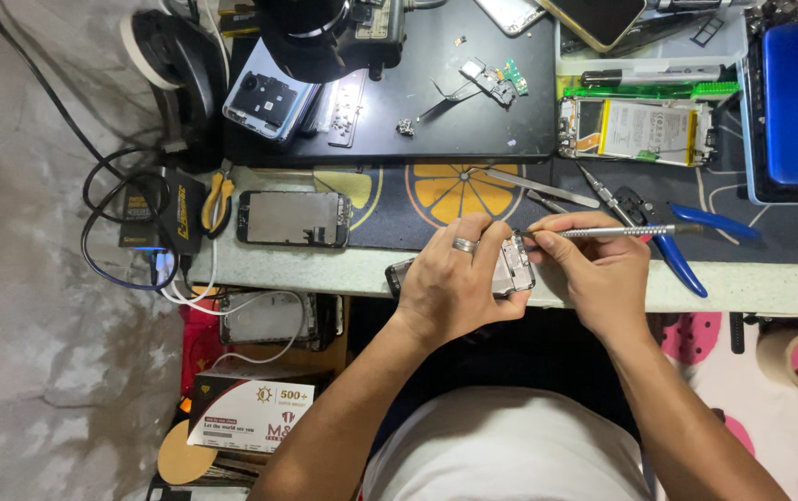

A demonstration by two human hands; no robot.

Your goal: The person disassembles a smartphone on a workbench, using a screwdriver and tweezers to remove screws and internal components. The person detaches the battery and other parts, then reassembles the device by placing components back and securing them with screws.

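Phone frame (515, 266) gripped in left hand (455, 288), fingers closed around it, at table (362, 271) edge. Right hand (598, 269) pinches metal screwdriver (617, 231), tip touching frame.

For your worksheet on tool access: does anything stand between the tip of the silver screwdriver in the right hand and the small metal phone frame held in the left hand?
Nothing visible does. The slim silver screwdriver in the right hand reaches straight to the top edge of the small metal phone frame, which the left hand grips from the other side.
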